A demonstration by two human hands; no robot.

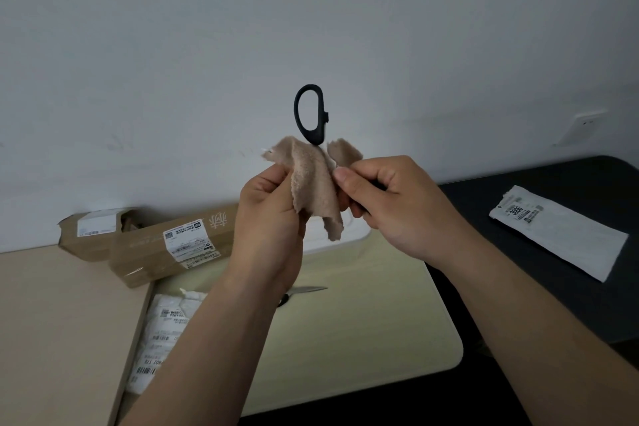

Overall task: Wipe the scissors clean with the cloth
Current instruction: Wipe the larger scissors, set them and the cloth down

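Two bare hands are held up side by side before a pale wall in the head view. One beige cloth (313, 190) is held between them, and one pair of scissors (308, 114) is wrapped in it. A single black handle loop is shown upright, standing out of the cloth at twelve o'clock from the hands, while the blades are hidden inside the folds. The left hand (268, 214) is curled round the cloth's left side and grips it from nine o'clock. The right hand (392, 206) is closed at three o'clock, with its thumb (342, 176) pressed against the cloth's right edge in a pinch. Whether a blade is caught within that pinch cannot be told. The scissors are thus placed between and just above both hands, touching the cloth.

One separate silver blade (307, 290) is laid on one pale mat (363, 328) at six o'clock below the hands, its handle end hidden by the left forearm. Two cardboard boxes are set against the wall at eight o'clock, touching each other: a smaller box (86, 235) and a longer box (162, 252). Two white labelled bags are counted: a near bag (159, 332) at seven o'clock just beside the mat, and a far bag (560, 235) at three o'clock on a dark tabletop (553, 180). One wall socket (584, 124) is mounted at two o'clock.
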